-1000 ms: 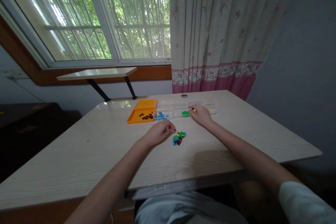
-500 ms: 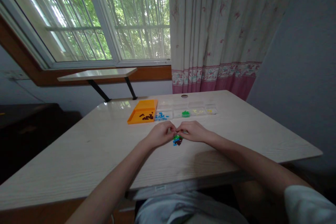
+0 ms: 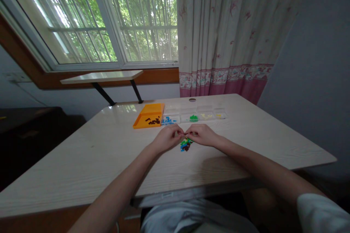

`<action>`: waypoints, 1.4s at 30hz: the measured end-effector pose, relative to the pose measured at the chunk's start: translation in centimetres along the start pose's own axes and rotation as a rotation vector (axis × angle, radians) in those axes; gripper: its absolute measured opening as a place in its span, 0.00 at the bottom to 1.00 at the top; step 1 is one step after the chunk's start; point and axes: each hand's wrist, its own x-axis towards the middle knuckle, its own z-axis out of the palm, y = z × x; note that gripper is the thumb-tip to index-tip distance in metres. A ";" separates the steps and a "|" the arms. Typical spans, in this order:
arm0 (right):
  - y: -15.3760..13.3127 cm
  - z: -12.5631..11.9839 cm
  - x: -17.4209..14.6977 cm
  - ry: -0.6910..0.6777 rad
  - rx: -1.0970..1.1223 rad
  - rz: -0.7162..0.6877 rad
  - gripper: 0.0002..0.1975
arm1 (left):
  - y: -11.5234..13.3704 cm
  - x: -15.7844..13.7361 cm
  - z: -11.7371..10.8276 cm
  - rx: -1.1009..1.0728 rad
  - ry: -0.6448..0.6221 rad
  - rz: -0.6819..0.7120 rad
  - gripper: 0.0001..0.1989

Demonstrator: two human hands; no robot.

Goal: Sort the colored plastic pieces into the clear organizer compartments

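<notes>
Hands (image 3: 201, 134) closer together; pinched, by bricks (image 3: 186, 145)

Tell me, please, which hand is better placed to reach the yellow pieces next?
Probably the right hand: it is nearer the yellow pieces, while the left hand is closer to the orange box.

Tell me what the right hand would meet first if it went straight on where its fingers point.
Likely the left hand, fingertips almost against those of the right hand; the exact gap is unclear.
</notes>
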 end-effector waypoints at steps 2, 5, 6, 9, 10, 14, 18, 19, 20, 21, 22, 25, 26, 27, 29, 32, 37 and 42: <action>-0.1 -0.1 0.0 -0.013 0.001 0.003 0.11 | 0.0 0.0 0.0 0.003 0.004 -0.002 0.07; -0.1 -0.3 0.1 -0.028 0.001 0.022 0.11 | 0.1 0.0 0.1 0.003 0.018 -0.005 0.06; 0.0 -0.4 0.2 -0.032 0.002 0.033 0.11 | 0.2 0.0 0.1 0.002 0.025 -0.004 0.06; 0.3 -0.9 0.2 -0.055 0.023 0.065 0.11 | 0.2 0.0 -0.1 0.011 0.063 -0.014 0.06; 0.4 -1.1 0.2 -0.073 0.039 0.072 0.11 | 0.2 0.0 -0.2 0.018 0.089 -0.024 0.06; 1.0 -1.5 0.0 -0.178 0.121 0.088 0.13 | -0.1 -0.1 -0.7 0.060 0.238 -0.062 0.07; 1.3 -1.5 -0.2 -0.217 0.168 0.090 0.12 | -0.4 -0.2 -1.0 0.108 0.363 -0.043 0.07; 1.3 -1.4 -0.2 -0.220 0.176 0.092 0.11 | -0.4 -0.2 -1.1 0.114 0.386 -0.036 0.07; 1.3 -1.4 -0.2 -0.223 0.184 0.094 0.11 | -0.3 -0.2 -1.1 0.116 0.404 -0.031 0.07; 1.3 -1.3 -0.2 -0.226 0.194 0.094 0.11 | -0.2 -0.2 -1.2 0.115 0.418 -0.026 0.07; 1.3 -1.3 -0.1 -0.228 0.206 0.093 0.11 | -0.2 -0.2 -1.2 0.114 0.431 -0.022 0.07; 1.4 -1.1 -0.1 -0.222 0.242 0.091 0.11 | 0.0 -0.3 -1.3 0.116 0.451 -0.018 0.08; 1.4 -1.1 -0.2 -0.219 0.254 0.095 0.11 | 0.0 -0.3 -1.3 0.120 0.457 -0.021 0.08; 1.5 -1.0 -0.2 -0.215 0.266 0.102 0.10 | 0.0 -0.3 -1.4 0.124 0.462 -0.026 0.08; 1.5 -0.9 -0.2 -0.211 0.299 0.115 0.10 | 0.0 -0.3 -1.4 0.131 0.467 -0.042 0.08; 1.5 -0.8 -0.2 -0.208 0.354 0.129 0.09 | 0.0 -0.4 -1.3 0.140 0.466 -0.056 0.09; 1.2 -0.9 -0.1 -0.187 0.397 0.130 0.08 | 0.1 -0.3 -1.5 0.162 0.456 -0.059 0.10; 1.2 -1.0 -0.1 -0.196 0.409 0.136 0.07 | -2.1 -0.4 -2.7 0.258 0.535 -0.362 0.11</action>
